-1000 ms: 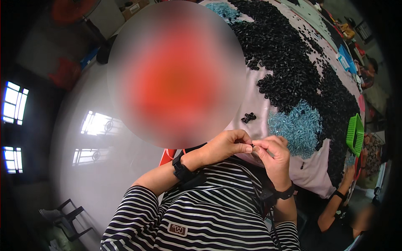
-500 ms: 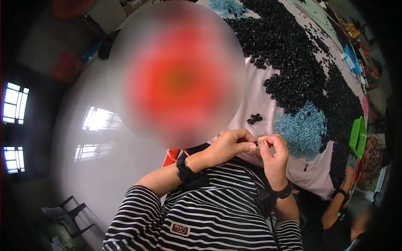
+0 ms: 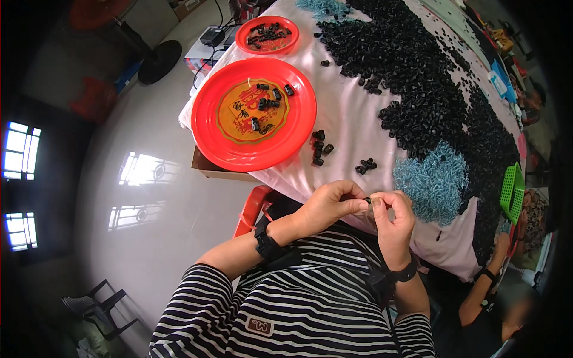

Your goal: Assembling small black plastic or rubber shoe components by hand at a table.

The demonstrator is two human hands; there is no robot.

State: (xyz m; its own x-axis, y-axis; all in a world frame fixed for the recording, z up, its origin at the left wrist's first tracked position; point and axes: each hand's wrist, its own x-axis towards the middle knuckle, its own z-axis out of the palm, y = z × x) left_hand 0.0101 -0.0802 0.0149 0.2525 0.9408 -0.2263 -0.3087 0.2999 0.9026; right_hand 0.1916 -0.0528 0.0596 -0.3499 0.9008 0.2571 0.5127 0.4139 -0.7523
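In front of my striped shirt, both hands meet at the table's near edge. My left hand (image 3: 331,206) is closed, thumb and forefinger pinching a small black plastic piece (image 3: 367,200). Close against it is my right hand (image 3: 395,218), also in a pinch; whatever lies between its fingertips is too small and covered to name. Just beyond them a few loose black pieces (image 3: 366,166) sit on the pink cloth (image 3: 352,134). A pile of small light-blue pieces (image 3: 433,185) lies to the right of my fingers, bordering a large spread of black pieces (image 3: 418,113).
A large red plate (image 3: 206,113) holding several black pieces stands at the left, overhanging the table edge. Behind it is a smaller red plate (image 3: 240,36). A green basket (image 3: 511,194) and another person's arm (image 3: 486,274) are at right. A red chair (image 3: 253,206) stands by my left arm.
A blurred patch covered the left side before; the red plates and nearby black pieces now show there. My hands keep the same pinch, almost in place.
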